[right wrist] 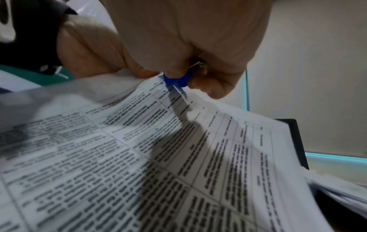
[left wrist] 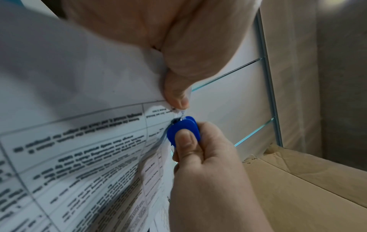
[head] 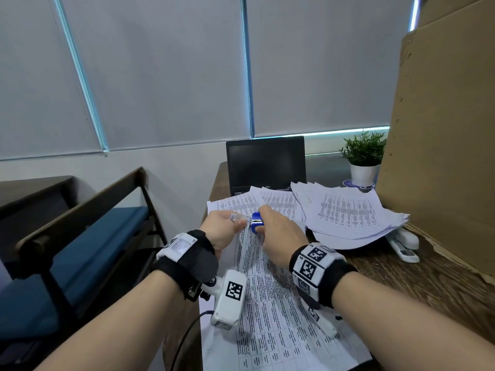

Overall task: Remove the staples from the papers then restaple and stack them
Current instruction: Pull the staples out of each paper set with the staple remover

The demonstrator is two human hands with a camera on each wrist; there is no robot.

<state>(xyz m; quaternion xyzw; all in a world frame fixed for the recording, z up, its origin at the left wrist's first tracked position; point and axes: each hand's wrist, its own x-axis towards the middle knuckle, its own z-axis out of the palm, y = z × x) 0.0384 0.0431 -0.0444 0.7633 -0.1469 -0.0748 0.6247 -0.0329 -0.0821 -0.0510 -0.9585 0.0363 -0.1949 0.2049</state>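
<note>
Both hands meet at the top corner of a printed packet: the left hand (head: 223,231) pinches the corner of the stapled papers (head: 270,303) between thumb and fingers, lifting it a little off the wooden desk (head: 428,285), while the right hand (head: 278,234) squeezes a small blue staple remover (head: 256,222) between thumb and forefinger, its metal end pressed right against that corner. From the left wrist view the remover's tip sits just beside the left thumb (left wrist: 176,94), touching the paper's edge; the staple itself is too small to make out. The rest of the packet lies flat toward the person, covered in tables of text. To the right sits a loose pile of papers (head: 348,212), with a white stapler (head: 404,246) partly under its near edge. Behind are a closed-screen laptop (head: 265,163), a small potted plant (head: 364,159) and a tall cardboard box (head: 442,129).
</note>
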